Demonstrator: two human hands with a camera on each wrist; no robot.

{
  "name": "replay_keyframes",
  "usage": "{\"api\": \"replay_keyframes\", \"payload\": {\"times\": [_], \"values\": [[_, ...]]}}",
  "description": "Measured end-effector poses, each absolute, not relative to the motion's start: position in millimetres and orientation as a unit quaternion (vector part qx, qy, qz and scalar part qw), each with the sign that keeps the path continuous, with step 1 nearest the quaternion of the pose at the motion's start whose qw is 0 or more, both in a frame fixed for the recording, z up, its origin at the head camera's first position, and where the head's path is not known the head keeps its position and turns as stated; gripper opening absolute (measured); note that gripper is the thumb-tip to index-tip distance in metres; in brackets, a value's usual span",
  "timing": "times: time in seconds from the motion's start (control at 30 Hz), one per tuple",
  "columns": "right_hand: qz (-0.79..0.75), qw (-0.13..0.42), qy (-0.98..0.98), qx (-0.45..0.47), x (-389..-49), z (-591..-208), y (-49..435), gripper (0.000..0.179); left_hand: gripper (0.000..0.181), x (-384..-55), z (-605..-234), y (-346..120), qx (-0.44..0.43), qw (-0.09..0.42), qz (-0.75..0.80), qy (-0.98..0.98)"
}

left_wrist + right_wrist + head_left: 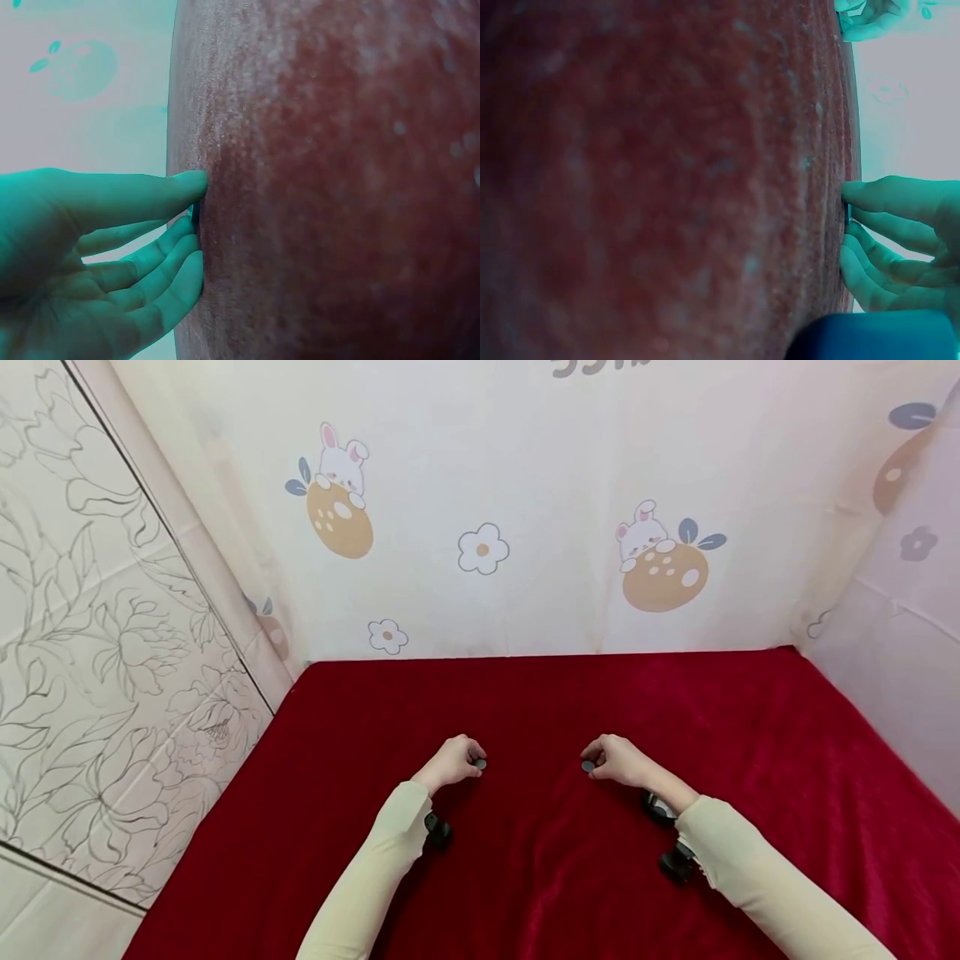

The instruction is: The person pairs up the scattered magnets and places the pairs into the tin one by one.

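My left hand [453, 762] pinches a small grey disc [481, 764] between thumb and fingers, low at the red cloth. Across a gap to the right, my right hand [621, 761] pinches a similar grey disc [588, 767] the same way. From the left wrist, that hand's disc [196, 214] shows as a thin dark edge between thumb and fingertips, at the cloth. The right wrist view also shows the right disc [847, 213] edge-on, with the left hand [876, 16] beyond. Whether the discs are coins cannot be told.
A dark round object [658, 808] with a pale inside lies under the right forearm, partly hidden. Red velvety cloth [517, 877] covers the table. A pale wall sheet [555, 602] with rabbit and flower prints rises at the back; a flower-patterned panel [112, 643] stands left.
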State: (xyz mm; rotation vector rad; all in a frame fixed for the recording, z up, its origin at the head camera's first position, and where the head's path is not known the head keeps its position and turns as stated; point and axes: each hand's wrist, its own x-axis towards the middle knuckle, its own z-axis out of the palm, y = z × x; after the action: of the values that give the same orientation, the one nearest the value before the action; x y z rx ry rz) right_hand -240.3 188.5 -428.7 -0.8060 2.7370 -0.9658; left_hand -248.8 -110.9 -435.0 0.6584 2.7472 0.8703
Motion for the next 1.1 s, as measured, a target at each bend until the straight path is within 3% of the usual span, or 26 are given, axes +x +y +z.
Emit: {"api": "replay_keyframes", "payload": {"times": [0.53,1.1], "values": [[-0.308,0.056,0.906,-0.285,-241.8,-429.4,183.8,0.007,0.014,-251.2,-434.4,-103.9,0.231,0.112,0.295,0.920],[-0.303,0.067,0.897,-0.314,-245.2,-423.2,158.5,0.008,0.011,-250.7,-431.9,-71.6,0.243,0.128,0.288,0.918]]}}
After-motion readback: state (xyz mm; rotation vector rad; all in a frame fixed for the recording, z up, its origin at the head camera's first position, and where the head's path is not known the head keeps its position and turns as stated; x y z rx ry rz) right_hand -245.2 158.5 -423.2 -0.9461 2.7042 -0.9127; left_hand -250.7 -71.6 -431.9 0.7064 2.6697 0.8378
